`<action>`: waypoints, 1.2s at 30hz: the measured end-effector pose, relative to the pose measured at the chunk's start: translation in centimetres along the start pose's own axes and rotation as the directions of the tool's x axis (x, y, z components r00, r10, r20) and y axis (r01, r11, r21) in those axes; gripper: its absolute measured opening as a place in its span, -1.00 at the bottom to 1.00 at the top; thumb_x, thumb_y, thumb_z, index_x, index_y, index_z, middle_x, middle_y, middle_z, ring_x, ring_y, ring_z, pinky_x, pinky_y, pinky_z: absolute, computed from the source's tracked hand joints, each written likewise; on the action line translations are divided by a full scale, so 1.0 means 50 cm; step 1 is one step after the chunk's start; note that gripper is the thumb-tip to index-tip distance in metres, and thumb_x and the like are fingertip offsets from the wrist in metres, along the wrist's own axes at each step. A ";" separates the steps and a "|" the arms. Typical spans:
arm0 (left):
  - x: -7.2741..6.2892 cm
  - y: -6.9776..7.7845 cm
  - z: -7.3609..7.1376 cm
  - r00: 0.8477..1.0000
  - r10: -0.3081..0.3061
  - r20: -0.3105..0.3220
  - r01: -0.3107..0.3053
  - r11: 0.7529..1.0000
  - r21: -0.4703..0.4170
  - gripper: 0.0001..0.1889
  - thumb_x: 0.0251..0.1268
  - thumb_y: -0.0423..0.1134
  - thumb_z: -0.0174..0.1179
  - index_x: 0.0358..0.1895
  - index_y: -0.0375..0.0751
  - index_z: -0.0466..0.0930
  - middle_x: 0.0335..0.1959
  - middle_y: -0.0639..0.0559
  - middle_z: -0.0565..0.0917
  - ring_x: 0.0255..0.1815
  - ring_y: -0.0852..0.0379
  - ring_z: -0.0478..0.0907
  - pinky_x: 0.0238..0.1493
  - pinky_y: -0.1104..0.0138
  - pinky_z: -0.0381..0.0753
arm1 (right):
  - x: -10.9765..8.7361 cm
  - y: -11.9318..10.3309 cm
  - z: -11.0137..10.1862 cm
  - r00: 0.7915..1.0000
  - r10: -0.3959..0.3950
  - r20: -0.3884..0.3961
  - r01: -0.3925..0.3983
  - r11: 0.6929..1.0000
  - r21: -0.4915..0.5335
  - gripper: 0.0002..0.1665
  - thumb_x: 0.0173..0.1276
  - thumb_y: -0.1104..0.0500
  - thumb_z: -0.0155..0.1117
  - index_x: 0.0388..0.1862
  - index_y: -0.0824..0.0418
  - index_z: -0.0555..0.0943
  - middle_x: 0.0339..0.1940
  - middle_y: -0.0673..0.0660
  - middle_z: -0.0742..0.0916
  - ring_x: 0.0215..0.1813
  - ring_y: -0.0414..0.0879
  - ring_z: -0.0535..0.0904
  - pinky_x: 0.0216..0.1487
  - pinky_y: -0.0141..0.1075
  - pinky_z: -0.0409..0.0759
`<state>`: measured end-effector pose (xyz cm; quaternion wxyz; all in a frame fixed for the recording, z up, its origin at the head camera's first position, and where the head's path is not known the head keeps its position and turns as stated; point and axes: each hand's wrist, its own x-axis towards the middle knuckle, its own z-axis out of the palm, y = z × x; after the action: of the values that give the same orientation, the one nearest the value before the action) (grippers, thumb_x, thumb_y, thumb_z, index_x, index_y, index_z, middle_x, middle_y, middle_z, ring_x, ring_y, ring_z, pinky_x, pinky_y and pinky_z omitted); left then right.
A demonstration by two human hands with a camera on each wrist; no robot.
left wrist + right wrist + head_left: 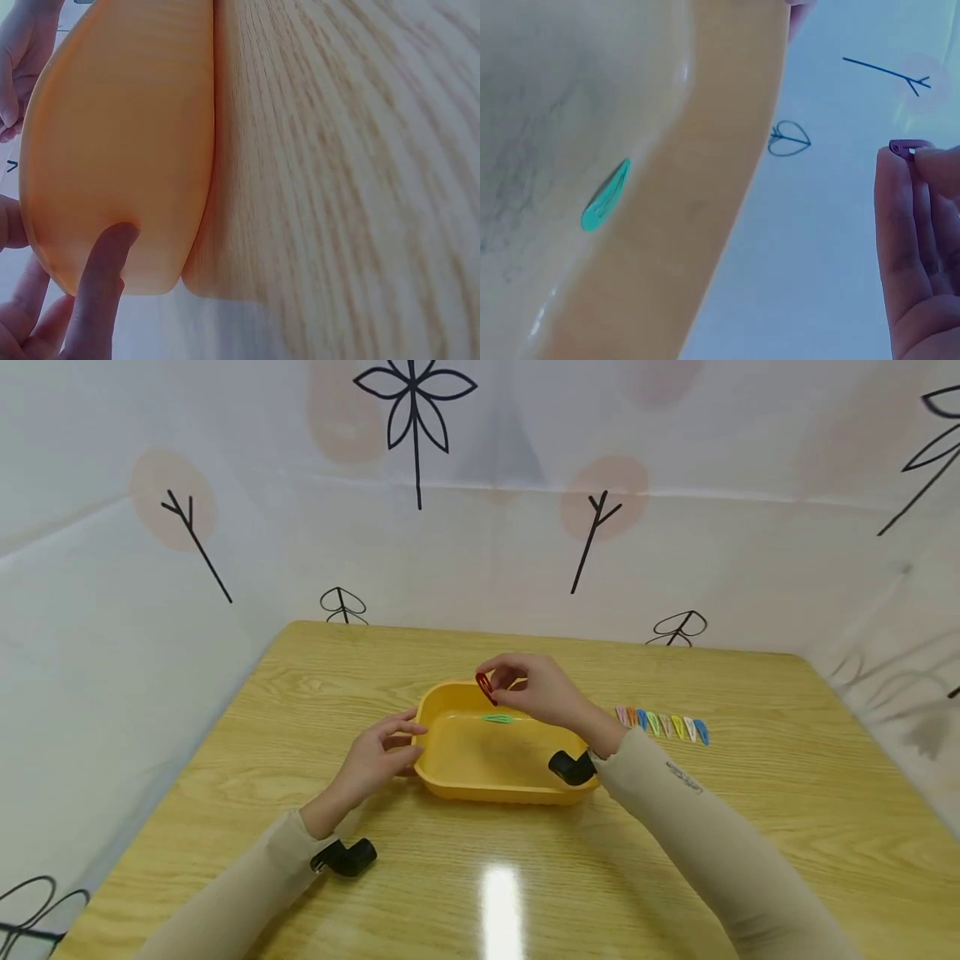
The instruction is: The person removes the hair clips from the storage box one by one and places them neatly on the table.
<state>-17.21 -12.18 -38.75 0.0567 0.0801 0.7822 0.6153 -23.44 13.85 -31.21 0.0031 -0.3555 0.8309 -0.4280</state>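
Observation:
A yellow plastic basin (495, 795) sits on the table, and my left hand (377, 753) holds its left end. In the left wrist view one finger (103, 277) lies against the basin's outer wall, while other fingers are up at the rim. Over the basin's far side, my right hand (536, 689) pinches a dark red snap hair clip (486, 687) between thumb and fingertips. Inside the basin lies a green snap hair clip (497, 718), close to the far wall; the right wrist view shows this green clip (606, 195) too.
To the right of the basin, several snap hair clips (663, 724) in different colours lie in a row on the wooden table (315, 910). A white cloth backdrop (495, 552) with plant drawings hangs behind the table and along its sides.

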 end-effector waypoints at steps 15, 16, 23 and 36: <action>0.000 -0.003 -0.001 1.000 0.002 -0.004 -0.002 1.000 -0.010 -0.69 0.17 -0.42 0.21 0.01 -0.44 0.54 0.38 -0.06 0.24 0.14 -0.17 0.42 -0.28 0.18 0.68 | -0.061 -0.001 -0.049 0.979 0.149 -0.141 -0.143 0.989 0.048 -0.62 0.23 0.40 0.24 0.05 0.26 0.59 -0.29 0.15 0.65 -0.22 -0.06 0.58 -0.17 -0.30 0.64; 0.000 -0.002 -0.001 1.000 0.000 -0.005 0.000 1.000 -0.013 -0.69 0.17 -0.43 0.21 0.00 -0.44 0.55 0.38 -0.05 0.23 0.14 -0.17 0.42 -0.28 0.18 0.68 | -0.066 -0.001 -0.052 0.977 0.155 -0.144 -0.150 0.988 0.043 -0.62 0.23 0.40 0.25 0.05 0.26 0.59 -0.28 0.15 0.65 -0.21 -0.05 0.58 -0.16 -0.29 0.64; 0.002 0.000 0.000 1.000 0.005 -0.004 -0.005 1.000 -0.014 -0.69 0.18 -0.43 0.20 0.01 -0.44 0.55 0.38 -0.05 0.23 0.14 -0.17 0.42 -0.27 0.18 0.68 | -0.097 0.010 -0.078 0.967 0.192 -0.165 -0.192 0.981 0.016 -0.61 0.24 0.38 0.25 0.07 0.27 0.58 -0.27 0.17 0.65 -0.20 -0.03 0.57 -0.14 -0.31 0.63; 0.004 -0.007 0.001 1.000 0.018 -0.004 -0.018 1.000 -0.013 -0.70 0.18 -0.43 0.21 -0.01 -0.42 0.56 0.38 -0.09 0.23 0.12 -0.18 0.44 -0.26 0.14 0.67 | -0.150 0.049 -0.107 0.940 0.230 -0.252 -0.243 0.970 -0.023 -0.61 0.24 0.37 0.26 0.07 0.28 0.56 -0.31 0.18 0.62 -0.24 -0.04 0.58 -0.16 -0.43 0.61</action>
<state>-17.44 -12.18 -39.07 0.0504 0.0856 0.7775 0.6210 -20.94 23.02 -31.78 -0.0587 -0.1970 0.8727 -0.4429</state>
